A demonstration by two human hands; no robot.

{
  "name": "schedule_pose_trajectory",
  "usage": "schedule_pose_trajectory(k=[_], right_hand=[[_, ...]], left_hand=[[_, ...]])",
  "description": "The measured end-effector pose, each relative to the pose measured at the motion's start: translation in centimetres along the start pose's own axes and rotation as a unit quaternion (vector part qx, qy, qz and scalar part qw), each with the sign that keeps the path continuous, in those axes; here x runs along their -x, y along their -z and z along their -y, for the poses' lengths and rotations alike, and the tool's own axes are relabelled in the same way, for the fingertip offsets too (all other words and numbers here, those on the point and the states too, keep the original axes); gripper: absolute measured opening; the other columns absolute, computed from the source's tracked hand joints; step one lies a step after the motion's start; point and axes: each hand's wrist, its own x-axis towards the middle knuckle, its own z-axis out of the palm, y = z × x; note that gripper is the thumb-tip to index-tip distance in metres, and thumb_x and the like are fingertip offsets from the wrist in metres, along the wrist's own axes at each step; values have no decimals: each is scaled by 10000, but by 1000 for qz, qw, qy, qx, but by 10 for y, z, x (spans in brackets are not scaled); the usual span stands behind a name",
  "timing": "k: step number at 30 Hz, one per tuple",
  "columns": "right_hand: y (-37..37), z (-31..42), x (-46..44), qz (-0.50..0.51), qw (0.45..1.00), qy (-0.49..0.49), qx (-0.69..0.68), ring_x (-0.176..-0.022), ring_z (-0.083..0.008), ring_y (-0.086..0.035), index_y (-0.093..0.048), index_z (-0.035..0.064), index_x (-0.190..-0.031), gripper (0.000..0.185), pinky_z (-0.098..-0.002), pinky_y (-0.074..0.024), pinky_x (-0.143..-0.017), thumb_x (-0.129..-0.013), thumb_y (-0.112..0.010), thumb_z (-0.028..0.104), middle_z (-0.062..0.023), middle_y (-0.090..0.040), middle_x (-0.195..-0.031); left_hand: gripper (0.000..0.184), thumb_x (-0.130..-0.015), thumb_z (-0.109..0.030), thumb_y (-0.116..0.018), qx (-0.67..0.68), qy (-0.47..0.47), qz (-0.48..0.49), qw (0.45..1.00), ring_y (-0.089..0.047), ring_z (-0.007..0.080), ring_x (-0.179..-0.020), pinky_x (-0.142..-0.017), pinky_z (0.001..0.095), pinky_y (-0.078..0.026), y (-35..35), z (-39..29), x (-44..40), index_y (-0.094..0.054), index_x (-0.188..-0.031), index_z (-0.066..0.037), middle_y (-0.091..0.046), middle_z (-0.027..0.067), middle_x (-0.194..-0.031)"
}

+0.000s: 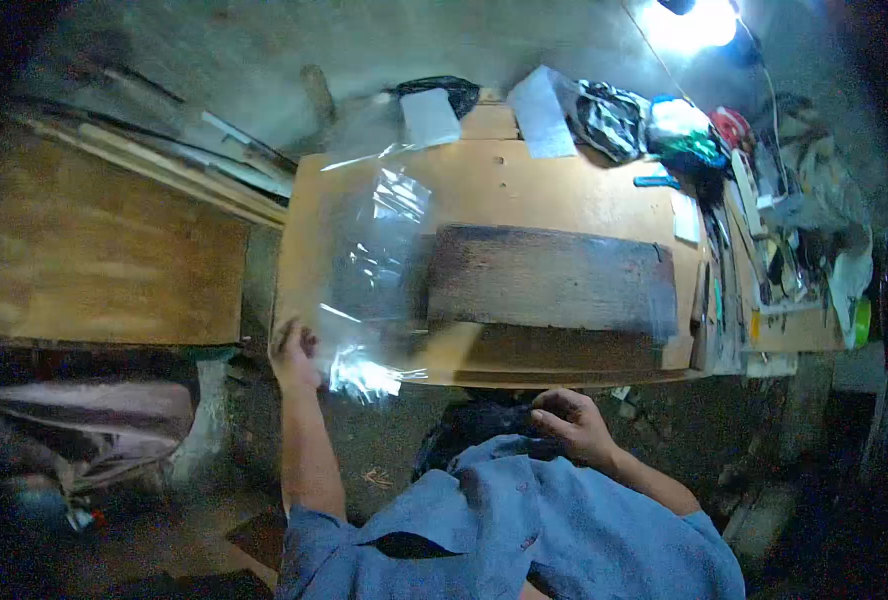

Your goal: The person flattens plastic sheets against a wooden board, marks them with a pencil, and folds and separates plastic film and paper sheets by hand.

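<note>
A crinkled clear plastic sheet [389,250] lies over the left part of the wooden tabletop, shining where light strikes it and partly smeared by motion. At its near left edge, my left hand [297,358] has curled fingers that appear to grip the plastic; the exact contact is blurred. To the right of the sheet is a dark, worn rectangular board [554,280], lying flat and partly under the plastic. My right hand [576,428] is close to my body, below the table's front edge, with fingers curled in. What it may hold is hidden.
White sheets [544,115], a black and white plastic bag [609,120] and a blue-handled tool [656,182] lie along the back. Tools crowd the right edge. A wooden panel [104,250] stands at left. A bright lamp [689,25] shines at upper right.
</note>
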Motion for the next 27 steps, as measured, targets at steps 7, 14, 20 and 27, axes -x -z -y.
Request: schedule_pose_trajectory(k=[7,14,20,27], right_hand=[[-1,1,-9,12,1000,1,-14,-794,-126,-614,-604,12,-998,172,-269,-503,-721,-868,-655,112,-53,-646,-878],[7,0,-21,0,996,47,82,-794,-124,-607,-612,10,-1011,217,-274,-496,-718,-857,-682,144,-64,-655,-865],[48,25,-50,-68,982,121,126,-777,-129,-603,-627,11,-975,199,-283,-500,-714,-853,-684,158,-92,-662,-854],[129,81,-157,-248,930,160,219,-805,-250,-664,-645,-27,-952,269,-343,-510,-726,-866,-646,228,-163,-682,-882]], left_hand=[[196,-878,-152,-611,-11,48,-60,997,-606,164,-625,-479,217,-403,16,55,9,-574,-1041,-49,-626,77,-814],[711,-784,-51,-683,21,-130,-80,988,-559,279,-1017,-717,349,-518,41,109,9,-238,-1336,-102,-457,162,-1205],[784,-824,-404,-667,-609,-37,-40,791,-246,367,-1355,-1019,659,-253,28,80,29,-246,-1459,-220,-271,162,-1473],[654,-843,-444,-622,-555,-219,-49,801,-226,387,-1358,-1049,588,-257,30,60,48,-392,-1390,-168,-266,198,-1467]])
